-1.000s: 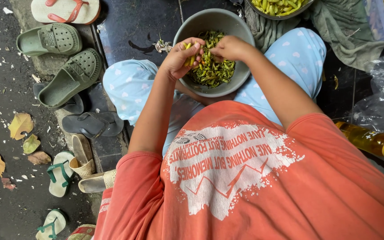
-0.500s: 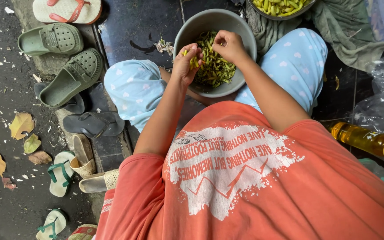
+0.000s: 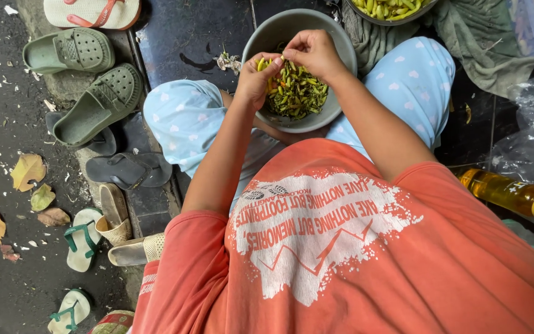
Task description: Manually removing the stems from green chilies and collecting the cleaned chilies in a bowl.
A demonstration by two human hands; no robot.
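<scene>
An orange shirt point(image 3: 353, 247) is seen nearest. Beyond it, a yellow chili point(image 3: 262, 62) is pinched in the left hand point(image 3: 256, 77); the right hand point(image 3: 316, 52) is closed around its tip, over a grey bowl point(image 3: 341, 43) of green chilies point(image 3: 298, 93). Sandals point(image 3: 91, 102) are ranged left.

- The left hand point(image 3: 256, 79) and right hand point(image 3: 314, 52) meet over the grey bowl point(image 3: 261, 38); their fingertips hide what they pinch.
- The bowl's near rim is hidden behind the forearms.
- A second bowl of chillies point(image 3: 388, 8) is cut off by the top edge.
- The yellow-capped bottle point(image 3: 514, 195) runs off the right edge.
- The pink-strapped sandal point(image 3: 92, 12) is cropped at the top.
</scene>
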